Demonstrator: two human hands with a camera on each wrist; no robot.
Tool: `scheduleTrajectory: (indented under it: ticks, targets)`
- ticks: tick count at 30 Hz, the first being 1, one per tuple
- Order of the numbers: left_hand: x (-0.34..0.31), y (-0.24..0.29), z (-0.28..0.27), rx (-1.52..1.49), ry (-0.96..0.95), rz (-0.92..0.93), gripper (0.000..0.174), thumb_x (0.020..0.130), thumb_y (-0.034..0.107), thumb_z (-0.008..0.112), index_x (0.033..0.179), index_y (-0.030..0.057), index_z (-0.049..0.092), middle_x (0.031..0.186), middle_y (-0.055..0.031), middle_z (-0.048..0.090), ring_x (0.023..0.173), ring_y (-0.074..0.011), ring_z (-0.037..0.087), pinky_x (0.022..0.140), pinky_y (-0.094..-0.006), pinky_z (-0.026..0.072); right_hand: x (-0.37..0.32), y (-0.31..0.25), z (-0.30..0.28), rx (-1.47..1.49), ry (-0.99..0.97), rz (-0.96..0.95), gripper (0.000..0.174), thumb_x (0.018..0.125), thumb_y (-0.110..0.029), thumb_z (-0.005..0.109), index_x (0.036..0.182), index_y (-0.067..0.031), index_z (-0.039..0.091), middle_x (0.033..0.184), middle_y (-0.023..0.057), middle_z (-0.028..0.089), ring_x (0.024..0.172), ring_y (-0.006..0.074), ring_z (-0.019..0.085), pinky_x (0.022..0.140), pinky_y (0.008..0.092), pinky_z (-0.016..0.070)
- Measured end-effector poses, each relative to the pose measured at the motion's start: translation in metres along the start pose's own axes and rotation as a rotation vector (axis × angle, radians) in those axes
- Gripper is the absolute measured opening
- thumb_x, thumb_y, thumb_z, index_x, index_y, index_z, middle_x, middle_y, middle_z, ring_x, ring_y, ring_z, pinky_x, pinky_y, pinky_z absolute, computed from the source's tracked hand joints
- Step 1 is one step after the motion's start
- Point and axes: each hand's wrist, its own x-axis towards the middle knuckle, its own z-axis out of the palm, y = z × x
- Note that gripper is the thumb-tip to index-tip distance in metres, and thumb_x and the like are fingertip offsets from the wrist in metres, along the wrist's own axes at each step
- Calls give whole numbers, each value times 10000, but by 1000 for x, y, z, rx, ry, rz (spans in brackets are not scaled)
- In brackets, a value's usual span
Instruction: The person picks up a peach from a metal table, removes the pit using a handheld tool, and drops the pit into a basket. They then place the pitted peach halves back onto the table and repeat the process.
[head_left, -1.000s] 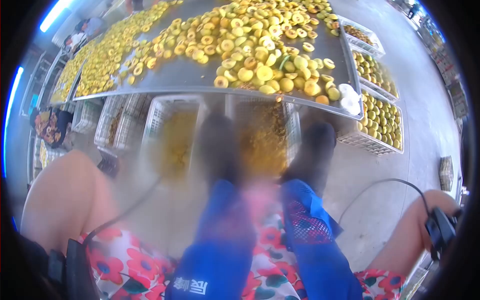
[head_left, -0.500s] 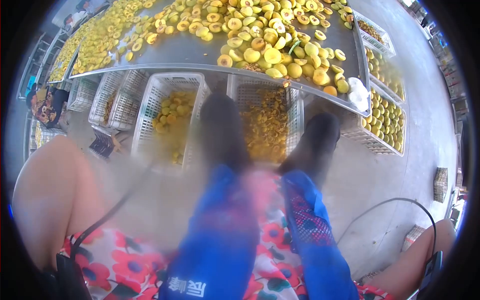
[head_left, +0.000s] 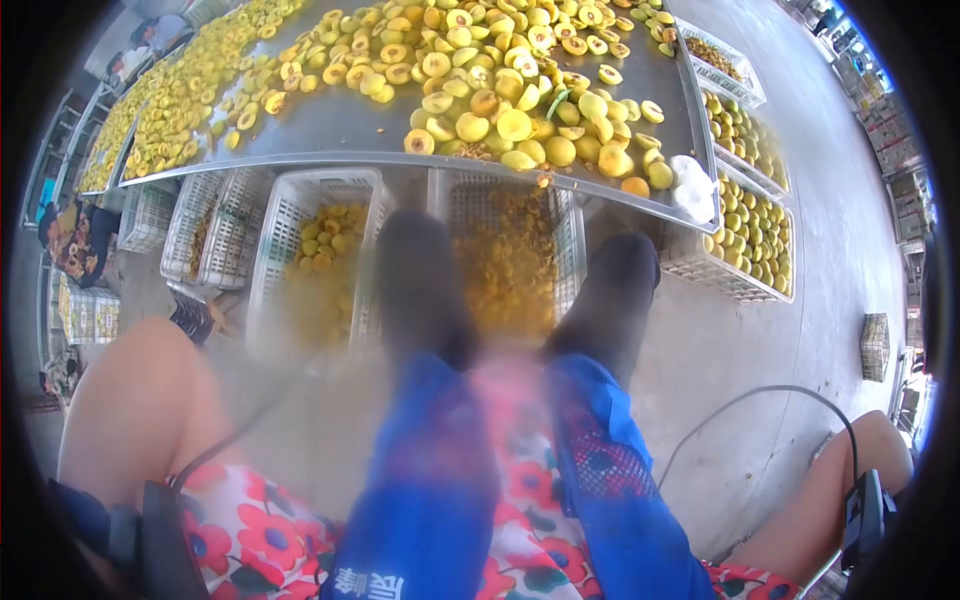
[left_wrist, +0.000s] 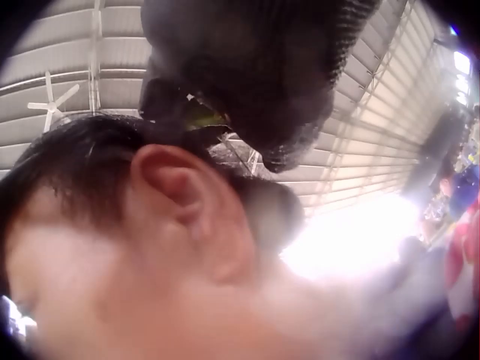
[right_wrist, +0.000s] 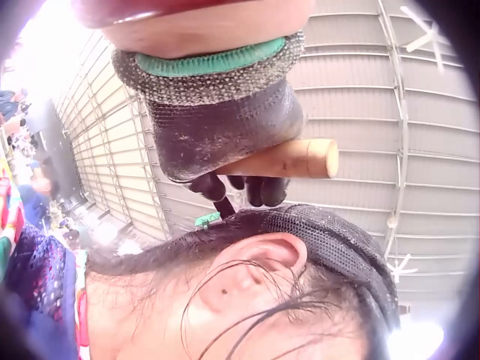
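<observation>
In the left wrist view, the left hand [left_wrist: 244, 64] in a dark glove is raised beside the head, above the ear [left_wrist: 180, 191]; how its fingers lie is unclear, and a small greenish piece [left_wrist: 206, 118] shows beside it. The right hand [right_wrist: 221, 131], gloved with a green-edged cuff, grips a light wooden handle [right_wrist: 296, 159] over the dark hair net [right_wrist: 322, 232]. Its fingertips show below the handle, near a small green piece [right_wrist: 208, 219] at the hair. The handle's other end is hidden. Neither hand shows in the head view.
Halved yellow-green fruit [head_left: 470, 125] lies across a metal table [head_left: 330, 135], with a white bundle [head_left: 692, 190] at its near right corner. Crates of fruit [head_left: 765, 240] stand right of it, and a crate of brown pieces [head_left: 570, 235] at its front edge.
Against half a second ago, the table and crates appear lower and further left in the head view. The arm-worn device at the right has shifted slightly upward.
</observation>
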Motion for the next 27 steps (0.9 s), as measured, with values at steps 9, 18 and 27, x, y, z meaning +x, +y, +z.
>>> scheduleTrajectory:
  ticks: [9,18,27]
  targets:
    - [29,1,3,-59,87,15,264,892,12,423,1100,-17,583,966,-58,623,958,-165,593,820,-287,473,-7,-138,-82,132,134,-556,327,946,-237,382,959,18,587,676,55,561,583,122,516,591,247,434]
    - [44,-180,185,181,-304,-333,456,880,354,530,1176,9,561,1128,-198,605,1040,-320,581,883,-368,456,-16,-122,-153,-117,693,-328,366,960,-266,362,958,19,593,662,54,567,578,123,515,606,249,438]
    - [39,-210,324,798,-535,-522,515,795,456,590,1162,104,508,1141,-125,609,1056,-281,587,846,-409,476,-7,20,-141,-81,451,310,137,902,-59,549,1025,0,552,729,-3,543,587,54,509,502,197,408]
